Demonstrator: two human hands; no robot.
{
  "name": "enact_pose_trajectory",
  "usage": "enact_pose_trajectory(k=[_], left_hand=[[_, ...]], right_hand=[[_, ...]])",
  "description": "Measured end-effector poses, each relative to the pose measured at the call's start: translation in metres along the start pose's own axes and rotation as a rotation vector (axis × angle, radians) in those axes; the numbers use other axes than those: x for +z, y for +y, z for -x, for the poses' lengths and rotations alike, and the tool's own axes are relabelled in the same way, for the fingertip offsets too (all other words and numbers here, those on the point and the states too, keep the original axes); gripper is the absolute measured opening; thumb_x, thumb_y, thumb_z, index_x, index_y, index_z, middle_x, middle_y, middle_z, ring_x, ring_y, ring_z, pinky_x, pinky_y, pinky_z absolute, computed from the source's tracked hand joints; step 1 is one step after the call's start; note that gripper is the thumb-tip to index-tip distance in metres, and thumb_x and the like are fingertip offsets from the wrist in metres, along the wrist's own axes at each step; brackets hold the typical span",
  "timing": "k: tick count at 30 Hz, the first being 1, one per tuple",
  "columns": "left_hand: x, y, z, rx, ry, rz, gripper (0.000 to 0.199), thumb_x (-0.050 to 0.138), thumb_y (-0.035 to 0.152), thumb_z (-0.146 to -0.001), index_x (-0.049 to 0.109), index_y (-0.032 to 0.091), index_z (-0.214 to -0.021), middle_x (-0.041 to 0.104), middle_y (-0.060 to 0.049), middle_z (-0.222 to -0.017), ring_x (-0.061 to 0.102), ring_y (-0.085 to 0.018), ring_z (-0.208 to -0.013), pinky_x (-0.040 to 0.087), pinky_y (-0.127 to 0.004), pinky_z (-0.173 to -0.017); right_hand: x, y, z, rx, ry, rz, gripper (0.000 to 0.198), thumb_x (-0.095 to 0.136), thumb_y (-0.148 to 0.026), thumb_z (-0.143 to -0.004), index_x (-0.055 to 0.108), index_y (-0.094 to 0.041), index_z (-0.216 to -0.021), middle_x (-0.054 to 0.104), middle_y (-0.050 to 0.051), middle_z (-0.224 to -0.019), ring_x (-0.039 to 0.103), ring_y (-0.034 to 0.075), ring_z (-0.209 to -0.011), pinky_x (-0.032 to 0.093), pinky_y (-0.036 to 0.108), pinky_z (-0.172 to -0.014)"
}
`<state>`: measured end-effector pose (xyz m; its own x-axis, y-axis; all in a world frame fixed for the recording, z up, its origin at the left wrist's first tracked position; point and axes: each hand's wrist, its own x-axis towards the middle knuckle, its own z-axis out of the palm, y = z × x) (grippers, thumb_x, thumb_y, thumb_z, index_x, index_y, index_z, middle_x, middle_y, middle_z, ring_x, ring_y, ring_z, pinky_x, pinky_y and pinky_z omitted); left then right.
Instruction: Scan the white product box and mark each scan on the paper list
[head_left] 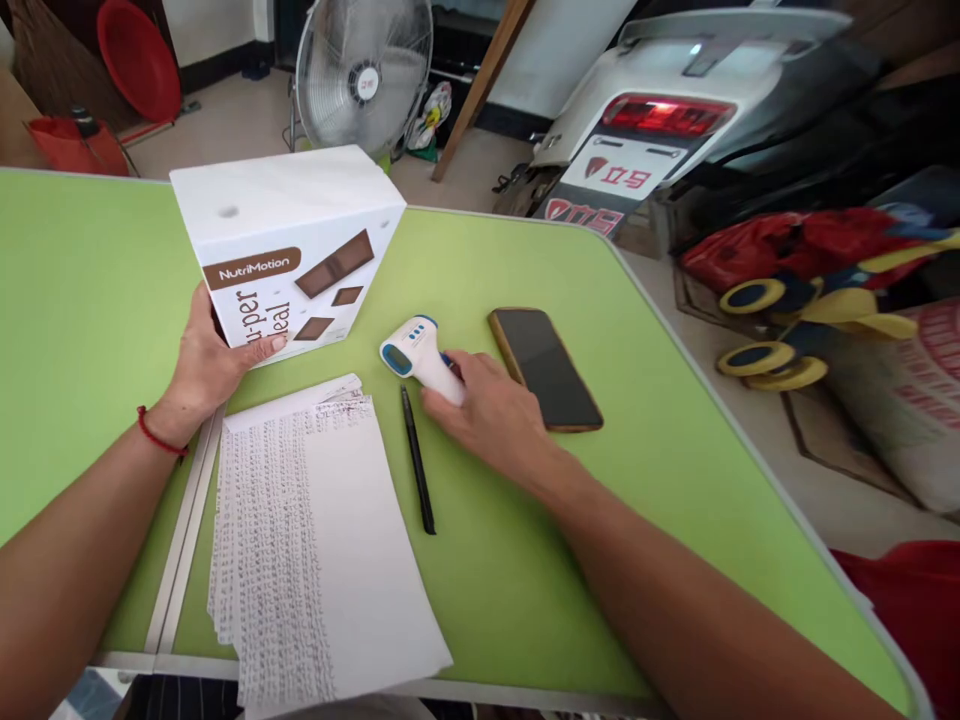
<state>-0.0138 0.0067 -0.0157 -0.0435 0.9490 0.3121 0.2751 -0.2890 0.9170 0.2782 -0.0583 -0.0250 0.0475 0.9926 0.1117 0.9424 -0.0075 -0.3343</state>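
Note:
My left hand (214,355) grips the lower left corner of a white NutriMotion box (300,250), thumb across its printed front. The box stands on the green table, slightly tilted. My right hand (491,410) is closed round the handle of a white and blue infrared thermometer (416,352), its small display facing me. Below the box lies a stack of handwritten paper sheets (330,550), the right part of the top sheet blank. A black pen (417,460) rests between the papers and my right hand. Just beyond that hand lies a smartphone (547,365) in a brown case, screen dark.
The green table (637,540) has a metal seam (187,540) near my left forearm. Past its far edge stand a fan (364,80) and a white scooter (637,120). A yellow and blue toy (810,320) and sacks are on the right, red plastic items (139,60) at back left.

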Motion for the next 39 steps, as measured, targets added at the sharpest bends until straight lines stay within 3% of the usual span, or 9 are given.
enact_pose_trajectory(k=[4,5,8,11,18,23,39], left_hand=[[0.000,0.017,0.010,-0.071,0.026,0.005,0.073,0.091,0.054,-0.055,0.059,0.019,-0.111,0.068,-0.011,-0.115,0.064,-0.032,-0.106,0.054,-0.051,-0.093],[0.002,0.022,0.013,-0.085,0.026,0.023,0.070,0.089,0.055,-0.058,0.060,0.018,-0.109,0.069,-0.011,-0.113,0.065,-0.032,-0.104,0.055,-0.050,-0.090],[0.006,0.035,0.023,-0.075,-0.059,0.092,0.060,0.084,0.056,-0.068,0.063,0.017,-0.108,0.070,-0.011,-0.115,0.066,-0.032,-0.105,0.056,-0.048,-0.090],[0.009,0.041,0.030,-0.094,-0.084,0.078,0.058,0.081,0.059,-0.070,0.064,0.020,-0.109,0.070,-0.010,-0.116,0.066,-0.033,-0.106,0.056,-0.049,-0.088],[0.010,0.038,0.030,-0.214,-0.101,-0.020,0.063,0.081,0.065,-0.063,0.065,0.018,-0.101,0.071,-0.012,-0.111,0.067,-0.034,-0.102,0.056,-0.049,-0.084],[0.010,0.040,0.029,-0.238,-0.106,-0.043,0.065,0.081,0.067,-0.063,0.065,0.018,-0.104,0.071,-0.012,-0.113,0.066,-0.034,-0.103,0.056,-0.048,-0.083],[0.008,0.037,0.028,-0.203,-0.169,-0.026,0.063,0.079,0.064,-0.068,0.064,0.018,-0.109,0.070,-0.012,-0.116,0.065,-0.035,-0.108,0.053,-0.053,-0.094]], right_hand=[[-0.003,-0.018,0.015,-0.054,0.174,-0.698,0.044,0.061,-0.048,-0.080,0.057,-0.021,-0.115,0.066,0.010,-0.100,0.061,0.025,-0.084,0.051,0.039,-0.071],[-0.004,-0.025,0.022,-0.089,0.165,-0.874,0.041,0.061,-0.049,-0.082,0.056,-0.023,-0.113,0.065,0.008,-0.095,0.059,0.023,-0.080,0.050,0.038,-0.068],[-0.005,-0.044,0.044,-0.198,-0.069,-1.242,0.035,0.063,-0.052,-0.084,0.059,-0.024,-0.104,0.058,0.003,-0.077,0.052,0.018,-0.067,0.046,0.033,-0.059],[-0.002,-0.053,0.056,-0.230,-0.282,-1.405,0.033,0.067,-0.049,-0.084,0.062,-0.022,-0.102,0.056,0.002,-0.076,0.049,0.015,-0.064,0.044,0.029,-0.056],[0.003,-0.052,0.051,-0.207,-0.325,-1.422,0.028,0.065,-0.047,-0.086,0.063,-0.021,-0.096,0.057,0.001,-0.079,0.051,0.014,-0.070,0.048,0.030,-0.066],[0.005,-0.053,0.052,-0.168,-0.334,-1.416,0.031,0.063,-0.048,-0.087,0.063,-0.022,-0.104,0.059,0.001,-0.082,0.054,0.015,-0.071,0.050,0.029,-0.066],[-0.001,-0.059,0.048,-0.228,-0.431,-1.407,0.033,0.062,-0.052,-0.089,0.061,-0.022,-0.101,0.055,0.000,-0.079,0.051,0.013,-0.070,0.049,0.029,-0.067]])
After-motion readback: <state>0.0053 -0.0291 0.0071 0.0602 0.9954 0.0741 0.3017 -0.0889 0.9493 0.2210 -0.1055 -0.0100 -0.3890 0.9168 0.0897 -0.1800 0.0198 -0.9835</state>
